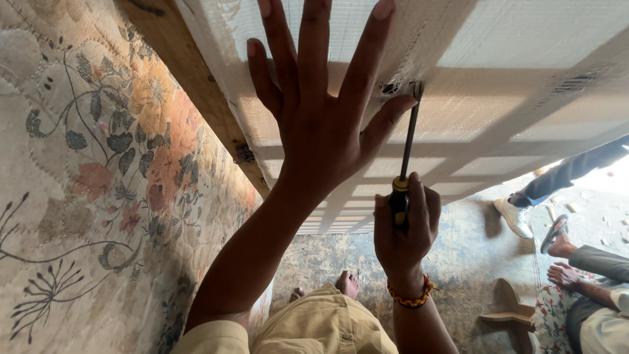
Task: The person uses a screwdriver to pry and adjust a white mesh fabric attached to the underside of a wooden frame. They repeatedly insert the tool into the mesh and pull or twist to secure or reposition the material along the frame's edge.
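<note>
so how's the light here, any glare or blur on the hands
Head view: daylight glows through the white woven mesh fabric, silhouetting its frame slats; the top right floor corner is blown out. The spread left hand and the right hand gripping the black-shafted yellow-handled screwdriver sit backlit but sharp; wide-lens stretch bends the edges.
</note>
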